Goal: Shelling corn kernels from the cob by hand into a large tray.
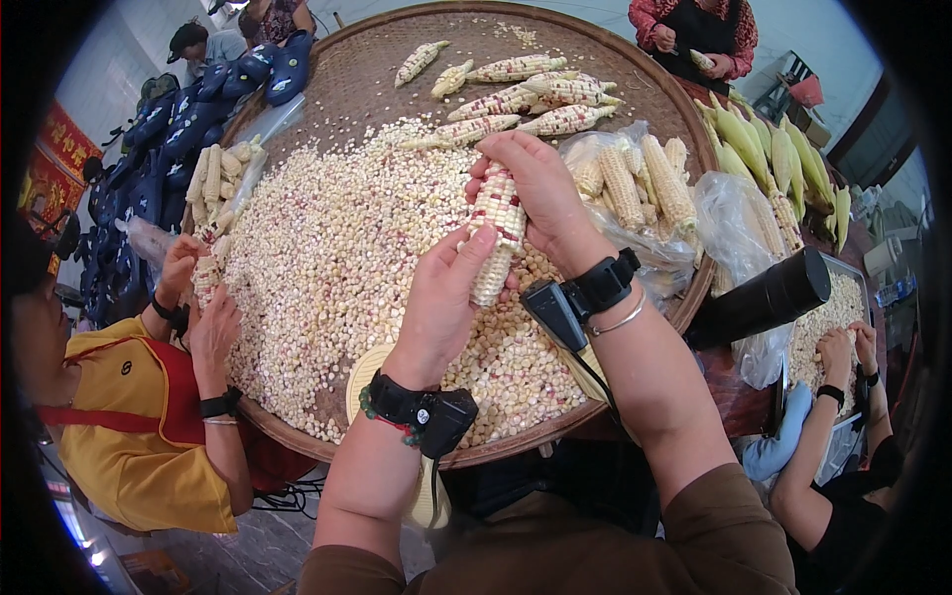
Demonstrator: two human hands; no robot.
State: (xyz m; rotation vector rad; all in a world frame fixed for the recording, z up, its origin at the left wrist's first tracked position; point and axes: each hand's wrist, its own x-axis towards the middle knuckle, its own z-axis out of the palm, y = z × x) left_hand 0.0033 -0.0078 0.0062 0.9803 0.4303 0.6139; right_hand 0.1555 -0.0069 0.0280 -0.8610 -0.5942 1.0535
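Between my two hands is an ear of corn (499, 213), cream with dark red kernels, held upright and a little tilted. My left hand (443, 297) is closed round its lower part, the thumb lying on the kernels. At the upper end my right hand (543, 188) wraps over the top and far side, some of its fingers hidden behind the ear. Towards the ear's lower end the cob looks partly stripped. Below it, loose corn kernels (327, 248) cover much of a large round woven tray (357, 74).
Several speckled ears (540, 99) lie at the tray's far side. Plastic bags of stripped cobs (622, 188) sit right and left. A black cylinder (759, 297) leans over the right rim. Co-workers sit at the left (149, 416), right and far side. Husked green corn (754, 139) is piled beyond.
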